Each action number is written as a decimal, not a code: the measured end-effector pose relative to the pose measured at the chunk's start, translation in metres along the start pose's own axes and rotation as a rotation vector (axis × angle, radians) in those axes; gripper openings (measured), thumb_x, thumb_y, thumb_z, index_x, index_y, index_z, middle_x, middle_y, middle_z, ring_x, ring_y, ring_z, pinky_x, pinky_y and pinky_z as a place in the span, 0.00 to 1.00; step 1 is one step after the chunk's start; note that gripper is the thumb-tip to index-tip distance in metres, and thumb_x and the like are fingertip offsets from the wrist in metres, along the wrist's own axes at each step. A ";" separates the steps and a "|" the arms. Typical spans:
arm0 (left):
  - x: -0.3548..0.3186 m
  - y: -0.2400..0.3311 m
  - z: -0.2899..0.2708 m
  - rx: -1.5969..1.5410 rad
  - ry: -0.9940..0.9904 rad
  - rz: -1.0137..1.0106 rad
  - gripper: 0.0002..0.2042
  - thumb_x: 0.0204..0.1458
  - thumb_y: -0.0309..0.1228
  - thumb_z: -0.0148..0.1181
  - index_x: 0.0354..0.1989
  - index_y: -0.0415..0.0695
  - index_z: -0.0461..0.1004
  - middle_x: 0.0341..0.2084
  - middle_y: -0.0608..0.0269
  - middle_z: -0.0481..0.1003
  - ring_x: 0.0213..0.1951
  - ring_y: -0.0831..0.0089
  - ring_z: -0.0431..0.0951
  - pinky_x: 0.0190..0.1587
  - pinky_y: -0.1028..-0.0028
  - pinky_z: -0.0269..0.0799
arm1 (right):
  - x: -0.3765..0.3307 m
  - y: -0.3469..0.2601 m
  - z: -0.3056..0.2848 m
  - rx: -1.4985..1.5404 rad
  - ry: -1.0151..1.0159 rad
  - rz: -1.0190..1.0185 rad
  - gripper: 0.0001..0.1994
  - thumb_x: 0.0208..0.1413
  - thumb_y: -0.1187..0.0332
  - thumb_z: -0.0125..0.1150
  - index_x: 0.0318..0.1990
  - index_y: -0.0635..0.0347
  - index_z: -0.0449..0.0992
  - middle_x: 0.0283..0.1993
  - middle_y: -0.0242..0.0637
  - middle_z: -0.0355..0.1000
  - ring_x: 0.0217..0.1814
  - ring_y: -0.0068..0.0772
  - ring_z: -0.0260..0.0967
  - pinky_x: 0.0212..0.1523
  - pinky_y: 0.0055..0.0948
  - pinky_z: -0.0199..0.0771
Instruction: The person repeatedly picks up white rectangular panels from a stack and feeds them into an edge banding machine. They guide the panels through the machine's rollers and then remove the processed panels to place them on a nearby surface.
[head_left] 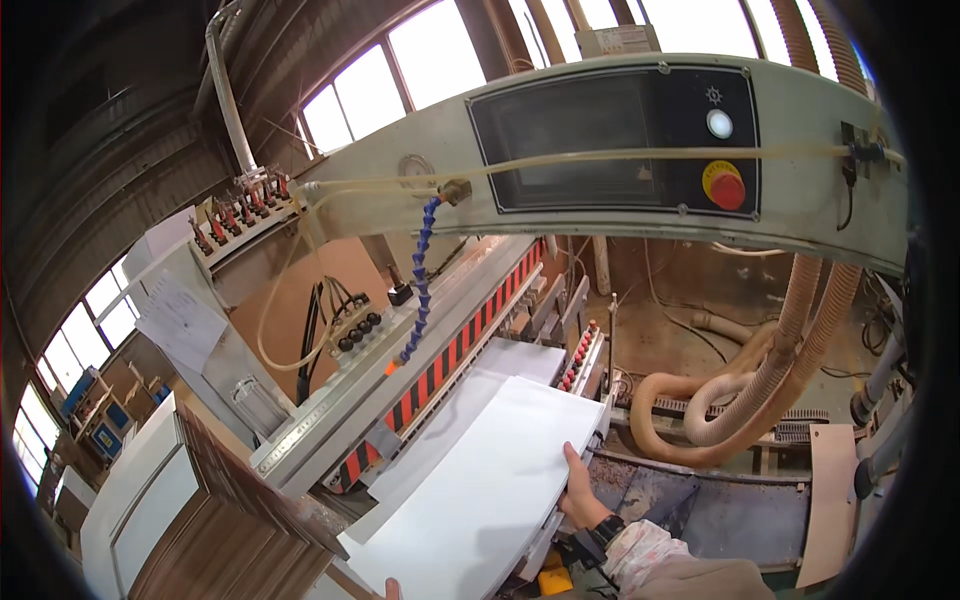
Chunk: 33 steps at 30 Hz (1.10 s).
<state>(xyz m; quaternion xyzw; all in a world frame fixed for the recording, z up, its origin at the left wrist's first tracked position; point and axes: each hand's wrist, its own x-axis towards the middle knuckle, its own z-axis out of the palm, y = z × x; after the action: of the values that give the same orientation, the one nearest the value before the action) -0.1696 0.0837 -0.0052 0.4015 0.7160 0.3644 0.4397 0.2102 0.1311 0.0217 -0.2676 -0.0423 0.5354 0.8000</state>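
A long white panel (490,465) lies in front of me, tilted across the machine bed. My right hand (578,495) grips its right edge, thumb on top and the other fingers hidden beneath. Of my left hand (392,589), only a digit shows at the lower rim, against the panel's near end; the rest is out of view. Beneath and beyond the held panel is another pale panel (515,360), beside the red-and-black striped guard rail (430,375). A blue jointed hose (423,265) hangs over the rail, its orange tip close to the stripes.
Overhead spans a pale green machine beam with a dark screen (570,140) and a red emergency button (726,190). Stacked brown-edged panels (215,520) stand at lower left. Thick beige ducts (800,340) curl at right, near a row of red-tipped clamps (580,360).
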 end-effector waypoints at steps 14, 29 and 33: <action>0.110 0.099 0.017 -0.047 -0.541 -0.160 0.23 0.52 0.41 0.52 0.51 0.36 0.62 0.44 0.53 0.68 0.36 0.63 0.73 0.38 0.65 0.73 | 0.116 0.060 0.038 -0.812 0.265 -0.616 0.36 0.57 0.57 0.47 0.62 0.73 0.37 0.67 0.53 0.32 0.70 0.46 0.27 0.66 0.34 0.31; 0.153 0.137 0.032 -0.202 -0.559 -0.479 0.22 0.51 0.40 0.54 0.50 0.37 0.64 0.40 0.51 0.70 0.38 0.61 0.72 0.31 0.65 0.71 | 0.116 0.084 0.047 -0.999 0.339 -0.726 0.33 0.57 0.60 0.46 0.62 0.72 0.40 0.66 0.57 0.36 0.69 0.51 0.33 0.66 0.38 0.34; 0.160 0.139 0.028 -0.198 -0.589 -0.481 0.23 0.52 0.40 0.54 0.53 0.41 0.58 0.47 0.51 0.64 0.48 0.59 0.68 0.48 0.59 0.69 | 0.119 0.080 0.051 -0.963 0.329 -0.734 0.33 0.57 0.62 0.47 0.62 0.73 0.41 0.66 0.58 0.37 0.69 0.53 0.33 0.66 0.39 0.34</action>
<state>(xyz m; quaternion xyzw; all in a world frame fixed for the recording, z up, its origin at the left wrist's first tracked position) -0.1548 0.2888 0.0526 0.2655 0.5941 0.1874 0.7358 0.1756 0.2776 0.0019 -0.6449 -0.2442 0.0984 0.7175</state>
